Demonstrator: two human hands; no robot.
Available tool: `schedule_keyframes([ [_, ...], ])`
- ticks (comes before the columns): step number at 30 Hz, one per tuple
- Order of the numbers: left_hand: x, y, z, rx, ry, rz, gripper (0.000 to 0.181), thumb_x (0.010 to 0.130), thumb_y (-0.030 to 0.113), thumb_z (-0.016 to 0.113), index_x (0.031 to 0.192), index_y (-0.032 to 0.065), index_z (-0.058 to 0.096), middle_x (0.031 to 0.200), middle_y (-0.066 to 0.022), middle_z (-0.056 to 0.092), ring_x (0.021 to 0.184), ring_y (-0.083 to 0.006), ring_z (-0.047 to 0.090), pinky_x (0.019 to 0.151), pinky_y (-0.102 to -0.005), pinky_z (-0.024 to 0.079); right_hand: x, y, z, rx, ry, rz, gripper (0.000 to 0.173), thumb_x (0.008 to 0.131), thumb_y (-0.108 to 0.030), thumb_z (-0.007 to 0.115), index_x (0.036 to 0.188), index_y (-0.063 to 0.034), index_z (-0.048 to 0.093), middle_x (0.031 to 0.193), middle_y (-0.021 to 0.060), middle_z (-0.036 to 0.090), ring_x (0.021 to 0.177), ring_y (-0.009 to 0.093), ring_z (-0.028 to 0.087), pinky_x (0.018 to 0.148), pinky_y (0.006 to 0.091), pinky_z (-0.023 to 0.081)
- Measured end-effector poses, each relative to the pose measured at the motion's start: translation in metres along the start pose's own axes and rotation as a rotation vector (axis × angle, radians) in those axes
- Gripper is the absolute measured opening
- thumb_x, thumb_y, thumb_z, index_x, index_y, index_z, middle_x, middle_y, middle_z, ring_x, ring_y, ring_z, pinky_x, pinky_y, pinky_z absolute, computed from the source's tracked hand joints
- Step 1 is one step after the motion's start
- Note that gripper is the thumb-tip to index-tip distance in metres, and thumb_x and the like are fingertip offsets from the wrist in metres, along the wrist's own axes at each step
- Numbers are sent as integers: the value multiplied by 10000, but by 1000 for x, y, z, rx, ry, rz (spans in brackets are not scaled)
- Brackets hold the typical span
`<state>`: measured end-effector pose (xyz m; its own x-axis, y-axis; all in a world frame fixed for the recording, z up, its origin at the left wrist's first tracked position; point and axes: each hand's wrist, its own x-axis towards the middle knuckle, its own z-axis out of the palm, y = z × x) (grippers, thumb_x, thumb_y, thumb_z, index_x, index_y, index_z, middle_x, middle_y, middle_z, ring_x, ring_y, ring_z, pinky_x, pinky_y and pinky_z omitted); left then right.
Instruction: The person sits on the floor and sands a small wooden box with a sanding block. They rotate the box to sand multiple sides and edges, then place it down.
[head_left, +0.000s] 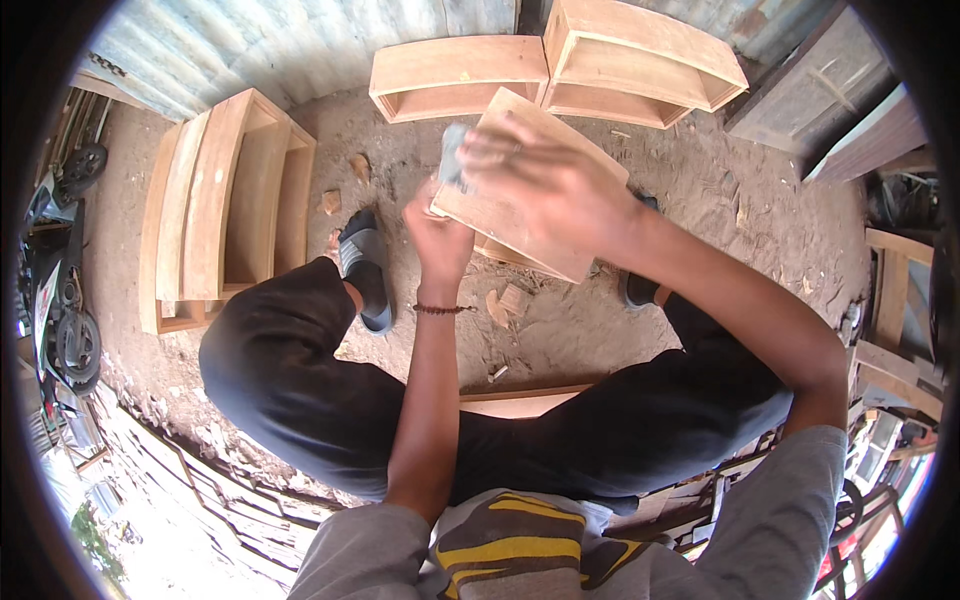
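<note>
A wooden box or drawer (559, 247) of pale wood is tilted between my knees, its flat panel facing up. My left hand (442, 232) grips its near left corner, and a beaded bracelet circles that wrist. Across the panel lies my right hand (547, 180), blurred by motion. Under its fingertips, at the panel's left edge, is a bent grey sheet (452, 154) that looks like sandpaper. The right hand and forearm hide much of the panel.
Pale wooden boxes stand by the corrugated metal wall (300, 45): one box (457, 64) at centre, another (637, 60) right of it. Stacked wooden boxes (225, 195) stand at left. Wood scraps (510, 300) lie on the dirt floor. A motorcycle (71, 330) is far left.
</note>
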<state>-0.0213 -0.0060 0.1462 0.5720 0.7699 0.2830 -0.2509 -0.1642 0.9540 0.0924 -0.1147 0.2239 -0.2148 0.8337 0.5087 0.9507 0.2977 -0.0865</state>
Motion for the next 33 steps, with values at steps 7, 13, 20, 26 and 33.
schedule_keyframes([
  [7,-1,-13,-13,35,-49,-81,415,844,-10,626,1259,-30,630,1089,-61,686,983,-108,611,866,-279,494,8,-3,-13,115,40,88,279,773,11,649,1044,-37,691,1238,121,656,1210,263,600,1093,454,453],
  [13,2,-9,-13,-11,-75,-82,431,851,8,640,1276,-55,606,1181,-94,672,1054,-127,614,937,-297,483,-5,-4,-7,12,-14,-52,248,819,-61,611,1059,-53,671,1204,113,667,1188,230,608,1105,432,431],
  [20,4,-9,-18,-121,-40,-174,421,861,5,646,1279,-39,611,1173,-89,677,1048,-121,613,915,-286,488,-1,-18,2,76,10,-85,176,801,17,639,964,-33,682,1161,121,695,1162,241,634,1074,451,471],
  [26,1,-11,-21,36,-126,-136,419,865,23,649,1279,-33,614,1196,-86,668,1051,-113,606,908,-271,482,8,-10,6,-21,51,28,220,794,12,641,1008,-7,685,1121,154,702,1139,258,646,1083,440,463],
  [33,3,-4,-14,14,-53,-97,422,859,18,641,1275,-48,609,1107,-57,679,1005,-104,605,893,-263,480,15,15,-9,-89,-23,155,312,758,-61,620,1057,22,644,1284,158,598,1235,300,551,1078,388,442],
])
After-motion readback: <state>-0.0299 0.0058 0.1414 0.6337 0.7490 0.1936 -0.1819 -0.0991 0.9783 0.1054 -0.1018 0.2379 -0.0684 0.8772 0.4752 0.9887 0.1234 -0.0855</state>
